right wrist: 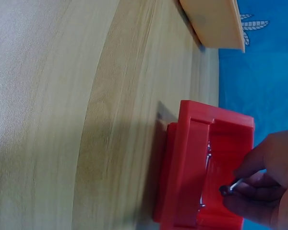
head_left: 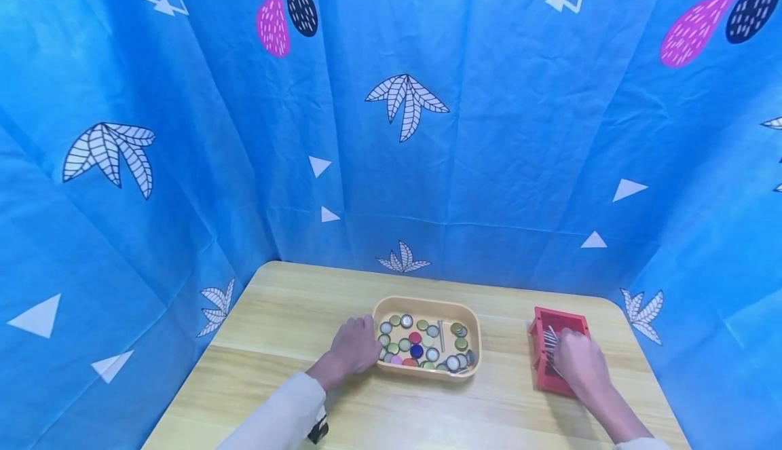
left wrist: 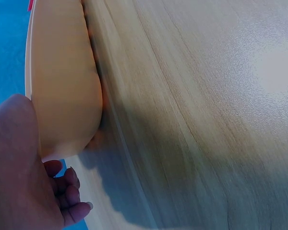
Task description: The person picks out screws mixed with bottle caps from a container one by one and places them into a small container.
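Note:
My left hand point(head_left: 357, 345) grips the left end of a pale orange tray point(head_left: 427, 303), its thumb at the rim and the other fingers curled by the end wall in the left wrist view. Round bottle caps point(head_left: 417, 351) in green, silver, red, pink and blue lie in the tray, along with a thin metal rod point(head_left: 442, 336). Over a red open-topped bin point(head_left: 562, 385), my right hand point(head_left: 582, 363) pinches a thin metal rod with a dark end point(right wrist: 227, 189) between thumb and fingers. Several silver rods point(head_left: 550, 348) show in the bin beside that hand.
Both containers stand on a light wooden table point(head_left: 293, 307), the bin to the right of the tray with a gap of bare wood between them. A blue patterned cloth point(head_left: 489, 165) hangs behind the table and along both sides.

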{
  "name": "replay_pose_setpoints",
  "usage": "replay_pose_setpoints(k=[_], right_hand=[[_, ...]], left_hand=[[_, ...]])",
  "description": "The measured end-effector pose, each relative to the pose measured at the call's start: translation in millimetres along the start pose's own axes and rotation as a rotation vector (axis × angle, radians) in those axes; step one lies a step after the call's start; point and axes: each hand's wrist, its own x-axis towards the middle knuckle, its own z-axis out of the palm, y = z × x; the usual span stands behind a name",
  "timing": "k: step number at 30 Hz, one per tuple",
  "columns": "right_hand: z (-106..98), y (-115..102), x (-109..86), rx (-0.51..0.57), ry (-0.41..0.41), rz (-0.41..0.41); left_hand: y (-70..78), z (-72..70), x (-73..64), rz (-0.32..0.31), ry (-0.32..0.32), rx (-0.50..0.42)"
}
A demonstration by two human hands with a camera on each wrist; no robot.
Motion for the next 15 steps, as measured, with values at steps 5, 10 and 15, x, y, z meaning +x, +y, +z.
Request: replay_pose_setpoints(k=[5,10,15], right_hand=[[-1,2,1.3,0.019,-0.109,0.072],[3,3,0.4,0.001,-0.136,0.057],[10,4,-1.7,-0.015,-0.152,0.027]], left_hand=[[-1.2,0.1,0.8,0.000,0.004,-0.007],[-2.1,1.0,1.4,0.003,0.020,-0.023],[-1.1,-0.1,-0.8,0.003,0.011,-0.038]])
